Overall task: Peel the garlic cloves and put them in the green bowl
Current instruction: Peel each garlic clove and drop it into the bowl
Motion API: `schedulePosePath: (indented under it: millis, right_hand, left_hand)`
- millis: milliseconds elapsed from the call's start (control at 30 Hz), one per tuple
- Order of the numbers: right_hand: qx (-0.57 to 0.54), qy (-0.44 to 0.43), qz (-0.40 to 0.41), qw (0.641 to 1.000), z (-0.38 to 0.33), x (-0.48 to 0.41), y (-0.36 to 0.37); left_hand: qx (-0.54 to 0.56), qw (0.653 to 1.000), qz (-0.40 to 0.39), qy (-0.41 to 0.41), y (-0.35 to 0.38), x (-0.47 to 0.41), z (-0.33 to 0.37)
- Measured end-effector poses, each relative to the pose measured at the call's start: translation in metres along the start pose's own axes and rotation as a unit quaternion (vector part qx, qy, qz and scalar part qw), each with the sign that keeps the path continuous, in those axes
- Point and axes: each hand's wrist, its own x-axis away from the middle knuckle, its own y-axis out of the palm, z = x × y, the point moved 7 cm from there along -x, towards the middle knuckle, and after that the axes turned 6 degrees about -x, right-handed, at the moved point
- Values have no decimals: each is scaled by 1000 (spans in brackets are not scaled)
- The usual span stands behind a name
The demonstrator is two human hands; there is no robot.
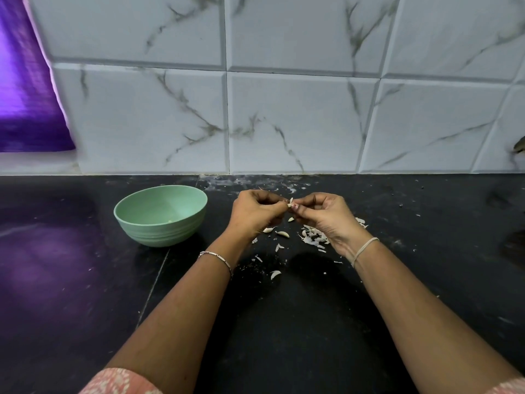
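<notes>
Your left hand [254, 211] and right hand [326, 217] pinch one garlic clove [290, 203] between their fingers [305, 204] above the desk [284, 322], right of the green bowl [160, 236], which holds a small pale bit [170, 221]; peels [312, 237] lie beneath.

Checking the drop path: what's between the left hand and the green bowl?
Head view: only bare black counter between the left hand and the green bowl. Peels lie the other way, by the right hand. Both pinch the garlic clove.
</notes>
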Motion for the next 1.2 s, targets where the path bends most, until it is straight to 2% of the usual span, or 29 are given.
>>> schedulePosePath:
  millis: [200,300,933,1200]
  right_hand:
    - [150,-104,-6,983,-12,1,6]
    - [188,-122,0,975,-11,-1,5]
    - [165,-122,-9,979,-11,-1,9]
    - [164,-116,-2,980,-12,0,6]
  left_hand:
    - [36,999,-5,-22,1,-1,-6]
    - [40,999,-6,-26,0,-2,-8]
    - [22,999,18,-22,-1,-3,-7]
    - [31,999,-2,-20,1,0,-6]
